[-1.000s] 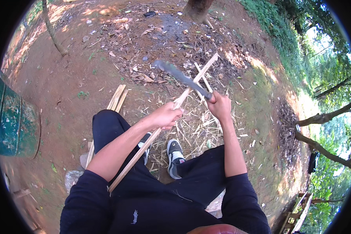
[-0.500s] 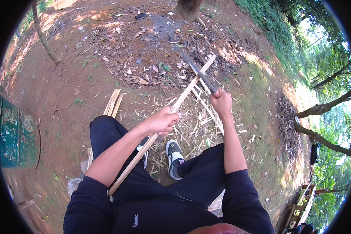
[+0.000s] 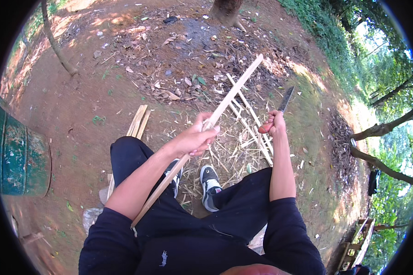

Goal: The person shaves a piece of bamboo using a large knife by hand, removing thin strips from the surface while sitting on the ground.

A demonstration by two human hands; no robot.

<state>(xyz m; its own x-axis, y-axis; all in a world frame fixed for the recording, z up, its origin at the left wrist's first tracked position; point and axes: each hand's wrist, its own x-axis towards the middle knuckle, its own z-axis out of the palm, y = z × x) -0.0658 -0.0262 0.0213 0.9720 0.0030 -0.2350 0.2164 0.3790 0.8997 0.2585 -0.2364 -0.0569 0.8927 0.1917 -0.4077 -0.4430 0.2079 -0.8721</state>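
Note:
My left hand (image 3: 198, 135) grips a long pale bamboo strip (image 3: 236, 89) near its middle. The strip slants from my left thigh up and away to the right. My right hand (image 3: 272, 124) holds a dark-bladed knife (image 3: 285, 99) by the handle, blade pointing away, off to the right of the strip and not touching it. Below both hands lie several split bamboo slats (image 3: 251, 123) among pale shavings on the dirt. My grey shoes (image 3: 209, 179) rest in the shavings between my dark-trousered legs.
A green metal drum (image 3: 16, 158) stands at the left. Two short bamboo slats (image 3: 138, 120) lie by my left knee. A tree trunk (image 3: 226, 9) rises at the top, a thin sapling (image 3: 55, 43) at upper left, and grass and fallen branches (image 3: 381, 165) at the right.
The knife has come off the bamboo strip and swung out to the right. The strip's far end has risen and my left hand has shifted slightly right along it.

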